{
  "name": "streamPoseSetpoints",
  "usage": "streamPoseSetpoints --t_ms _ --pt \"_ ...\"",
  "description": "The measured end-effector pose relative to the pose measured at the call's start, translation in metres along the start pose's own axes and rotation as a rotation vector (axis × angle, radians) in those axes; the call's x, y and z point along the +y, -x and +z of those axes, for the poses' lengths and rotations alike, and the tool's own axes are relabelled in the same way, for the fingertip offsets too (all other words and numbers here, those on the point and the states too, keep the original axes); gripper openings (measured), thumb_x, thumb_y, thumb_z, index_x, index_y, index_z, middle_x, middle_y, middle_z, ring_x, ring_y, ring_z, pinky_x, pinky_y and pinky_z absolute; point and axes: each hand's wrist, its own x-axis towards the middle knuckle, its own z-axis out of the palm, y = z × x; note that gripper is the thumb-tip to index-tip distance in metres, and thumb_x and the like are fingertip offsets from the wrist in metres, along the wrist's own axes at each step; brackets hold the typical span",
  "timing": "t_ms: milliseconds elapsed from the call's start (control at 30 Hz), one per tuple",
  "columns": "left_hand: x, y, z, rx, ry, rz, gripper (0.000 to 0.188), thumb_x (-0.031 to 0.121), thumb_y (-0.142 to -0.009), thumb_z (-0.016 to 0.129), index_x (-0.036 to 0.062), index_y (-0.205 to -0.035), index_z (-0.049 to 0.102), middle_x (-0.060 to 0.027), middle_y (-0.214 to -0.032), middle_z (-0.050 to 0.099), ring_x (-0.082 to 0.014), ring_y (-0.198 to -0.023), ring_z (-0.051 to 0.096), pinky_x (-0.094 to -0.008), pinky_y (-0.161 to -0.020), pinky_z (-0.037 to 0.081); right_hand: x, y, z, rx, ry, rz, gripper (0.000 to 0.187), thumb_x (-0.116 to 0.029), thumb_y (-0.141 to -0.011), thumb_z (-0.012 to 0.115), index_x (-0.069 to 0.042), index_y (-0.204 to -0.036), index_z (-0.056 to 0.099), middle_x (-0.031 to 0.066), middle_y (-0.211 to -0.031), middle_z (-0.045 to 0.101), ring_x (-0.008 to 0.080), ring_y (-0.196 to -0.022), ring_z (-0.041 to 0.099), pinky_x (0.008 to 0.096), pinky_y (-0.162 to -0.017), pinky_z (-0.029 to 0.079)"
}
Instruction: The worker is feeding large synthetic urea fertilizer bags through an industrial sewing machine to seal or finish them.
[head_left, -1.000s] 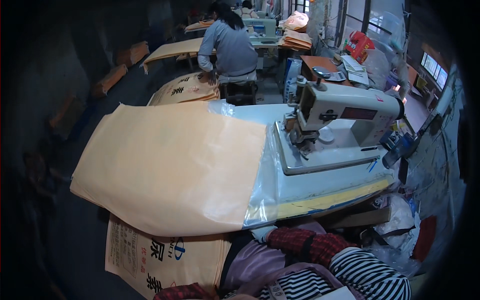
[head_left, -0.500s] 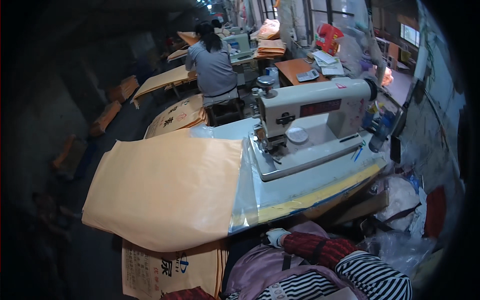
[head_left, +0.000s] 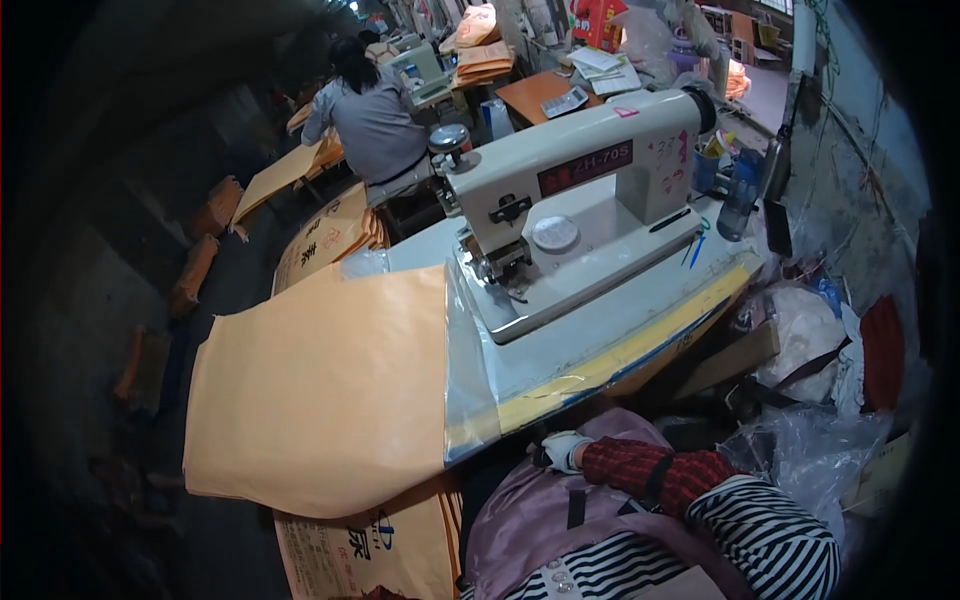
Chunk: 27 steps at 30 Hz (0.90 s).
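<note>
My right hand (head_left: pixel 562 451), in a white glove with a dark finger end, rests low by my lap, just under the table's front edge. Its fingers are too dark and hidden to read. My left hand is out of view; only a bit of red sleeve shows at the lower edge. A tan sack (head_left: pixel 320 395) with a clear plastic liner (head_left: pixel 468 375) lies flat over the table's left end. Right of it stands a white sewing machine (head_left: pixel 590 165), its needle end close to the liner. Below the sack hangs or lies a stack of printed tan sacks (head_left: pixel 330 555).
On the table (head_left: pixel 590 340) lie blue-green thread snips (head_left: pixel 698 245), a dark pen-like stick and a bottle (head_left: pixel 738 200). A co-worker (head_left: pixel 370 125) sits ahead at another machine. Plastic bags (head_left: pixel 800 460) crowd the right side. A calculator (head_left: pixel 565 102) lies on a brown desk.
The view has turned and tilted, so the machine and co-worker appear further left. My right hand stays low by my lap. The left sleeve shows less at the lower edge.
</note>
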Motion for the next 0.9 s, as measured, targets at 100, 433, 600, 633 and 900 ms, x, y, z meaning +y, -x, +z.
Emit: streamPoseSetpoints --t_ms 100,433,600,633,900 --pt "-0.043 0.040 -0.054 0.495 -0.368 -0.020 0.020 0.010 -0.084 0.058 0.0022 -0.102 0.060 -0.0092 -0.089 0.065 -0.0153 -0.080 0.060 -0.0251 -0.070 0.046 -0.001 0.001 -0.007 0.000 0.212 -0.118 0.031 -0.024 -0.085 0.053 -0.012 -0.113 0.059 0.0115 -0.101 0.063 0.0192 -0.095 0.061 0.0289 -0.079 0.049" --pt "-0.162 0.159 -0.166 0.641 -1.365 -0.995 0.024 0.009 -0.076 0.066 -0.0010 -0.096 0.059 -0.0056 -0.082 0.060 -0.0127 -0.074 0.057 -0.0240 -0.067 0.046 -0.051 0.031 -0.039 -0.182 -0.138 -0.219 0.033 -0.026 -0.083 0.060 -0.008 -0.110 0.059 0.0069 -0.084 0.065 0.0135 -0.067 0.062 0.0270 -0.062 0.050" --pt "-0.204 0.170 -0.184 0.193 -1.786 -0.808 0.036 0.020 -0.067 0.075 0.0008 -0.092 0.058 -0.0114 -0.084 0.056 -0.0255 -0.078 0.055 -0.0351 -0.069 0.046 -0.072 0.034 -0.051 -0.180 -0.281 -0.280 0.033 -0.025 -0.084 0.061 -0.005 -0.110 0.058 0.0061 -0.082 0.064 0.0117 -0.064 0.060 0.0254 -0.060 0.049" --pt "-0.211 0.170 -0.185 0.193 -1.784 -0.813 0.036 0.020 -0.067 0.075 0.0008 -0.092 0.058 -0.0114 -0.084 0.056 -0.0255 -0.078 0.055 -0.0351 -0.069 0.046 -0.072 0.032 -0.052 -0.168 -0.380 -0.316 0.034 -0.025 -0.084 0.061 -0.005 -0.110 0.057 0.0058 -0.081 0.064 0.0110 -0.064 0.059 0.0249 -0.060 0.049" --pt "-0.221 0.198 -0.211 0.272 -1.587 -0.851 0.016 0.017 -0.080 0.062 0.0025 -0.077 0.058 -0.0132 -0.072 0.056 -0.0299 -0.071 0.056 -0.0388 -0.065 0.044 -0.103 0.009 -0.079 -0.020 -0.630 -0.297 0.029 -0.016 -0.087 0.055 0.003 -0.109 0.054 0.0034 -0.077 0.056 0.0093 -0.068 0.055 0.0224 -0.065 0.047"
